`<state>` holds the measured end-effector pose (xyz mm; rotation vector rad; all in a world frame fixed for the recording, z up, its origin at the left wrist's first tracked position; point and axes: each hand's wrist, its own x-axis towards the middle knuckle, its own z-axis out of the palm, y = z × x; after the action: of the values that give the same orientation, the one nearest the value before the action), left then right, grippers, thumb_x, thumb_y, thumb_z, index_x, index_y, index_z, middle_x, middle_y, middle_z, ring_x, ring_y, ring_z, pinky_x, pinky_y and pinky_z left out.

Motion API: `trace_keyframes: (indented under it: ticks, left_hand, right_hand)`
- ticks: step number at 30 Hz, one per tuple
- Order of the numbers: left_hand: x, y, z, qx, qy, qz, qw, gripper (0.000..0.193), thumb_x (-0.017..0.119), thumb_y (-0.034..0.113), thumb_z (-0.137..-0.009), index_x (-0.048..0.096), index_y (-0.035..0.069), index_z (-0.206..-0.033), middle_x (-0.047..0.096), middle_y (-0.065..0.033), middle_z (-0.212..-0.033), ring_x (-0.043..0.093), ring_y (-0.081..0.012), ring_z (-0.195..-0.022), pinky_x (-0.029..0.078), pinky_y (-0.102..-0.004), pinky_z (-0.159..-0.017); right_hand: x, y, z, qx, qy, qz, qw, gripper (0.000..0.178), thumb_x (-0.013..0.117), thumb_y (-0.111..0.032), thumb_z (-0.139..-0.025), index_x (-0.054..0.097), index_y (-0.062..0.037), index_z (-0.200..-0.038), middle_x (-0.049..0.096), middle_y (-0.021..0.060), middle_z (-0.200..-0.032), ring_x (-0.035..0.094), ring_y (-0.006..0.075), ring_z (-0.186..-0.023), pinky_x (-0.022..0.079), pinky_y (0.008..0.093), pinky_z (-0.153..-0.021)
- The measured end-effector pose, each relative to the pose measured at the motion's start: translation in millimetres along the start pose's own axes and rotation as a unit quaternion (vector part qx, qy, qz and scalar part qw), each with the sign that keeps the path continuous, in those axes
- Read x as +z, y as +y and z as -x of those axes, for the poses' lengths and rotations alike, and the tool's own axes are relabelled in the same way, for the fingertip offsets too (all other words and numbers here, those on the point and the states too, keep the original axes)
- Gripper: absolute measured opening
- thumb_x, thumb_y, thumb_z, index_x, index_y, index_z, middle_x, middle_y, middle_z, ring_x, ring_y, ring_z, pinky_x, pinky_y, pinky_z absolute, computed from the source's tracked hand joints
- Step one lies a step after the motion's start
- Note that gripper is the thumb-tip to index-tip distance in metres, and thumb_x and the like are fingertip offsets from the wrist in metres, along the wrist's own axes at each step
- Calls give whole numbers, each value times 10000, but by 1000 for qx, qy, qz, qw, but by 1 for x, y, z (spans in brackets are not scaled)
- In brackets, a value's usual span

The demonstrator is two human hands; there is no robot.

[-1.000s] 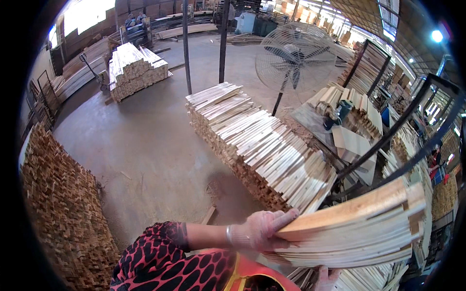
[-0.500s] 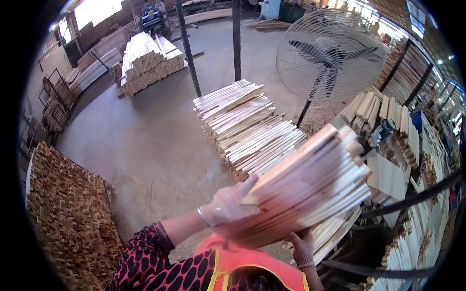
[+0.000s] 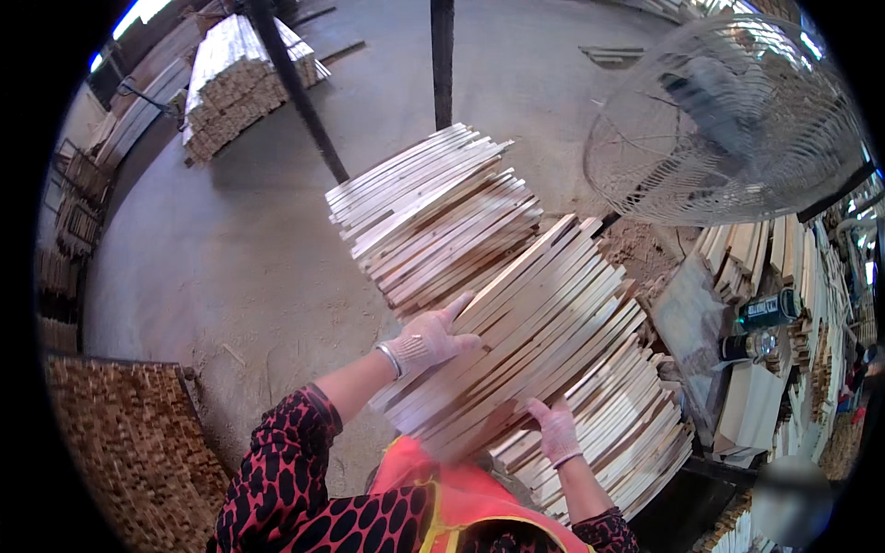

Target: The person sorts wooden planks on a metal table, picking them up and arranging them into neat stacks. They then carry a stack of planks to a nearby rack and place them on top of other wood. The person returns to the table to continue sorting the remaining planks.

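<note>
Between my two hands is a wide bundle of pale wooden strips [image 3: 516,346], lying side by side and slanting up to the right. My left hand [image 3: 429,343], in a thin whitish glove, clasps the bundle's left edge with the thumb over the top. At the near right edge, my gloved right hand [image 3: 555,433] grips it, with some fingers hidden. Beyond the bundle runs a long stack of similar strips [image 3: 433,217]. More loose strips [image 3: 613,415] lie to the right, partly under the bundle; whether it rests on them I cannot tell.
A large caged fan [image 3: 728,124] stands at the far right. Two dark posts [image 3: 442,69] rise behind the stack. Piled timber [image 3: 244,97] sits far left, and a block of stacked wood [image 3: 129,433] near left. A dark green can [image 3: 770,310] and a jar [image 3: 749,347] are right.
The bundle has come down flatter over the strips, and its strips now show more spread out. My right hand has come further into sight. The whole view has tilted downward.
</note>
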<state>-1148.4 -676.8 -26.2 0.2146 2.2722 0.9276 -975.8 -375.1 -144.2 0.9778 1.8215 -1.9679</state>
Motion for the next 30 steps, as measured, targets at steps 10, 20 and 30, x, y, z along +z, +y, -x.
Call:
trace_keyframes:
  ticks: [10,20,30]
  left_hand:
    - [-29,-88,-214,58,87,-374,922,784,664,643,-869,481,168,-1465,490,-55,-1506,404,-264,-1437,296,-515,-1187]
    - [-14,-51,-286,55,26,-343,937,621,549,291,-1027,375,111,-1595,666,-155,-1313,673,-315,-1198,545,-455,-962]
    - [-45,-15,-302,160,-14,-421,893,547,510,384,-1032,513,76,-1484,609,-164,-1406,567,-331,-1334,435,-519,-1092]
  right_hand:
    - [79,-43,-131,149,58,193,968,561,773,-264,-947,531,-3,-1381,728,169,-1167,715,274,-1005,608,419,-731]
    - [95,-40,-136,164,75,162,970,675,776,-289,-930,470,-13,-1465,706,195,-1258,685,317,-1122,562,430,-910]
    - [94,-35,-132,132,87,213,964,755,768,-298,-917,414,-15,-1520,678,229,-1324,660,360,-1206,512,419,-1023]
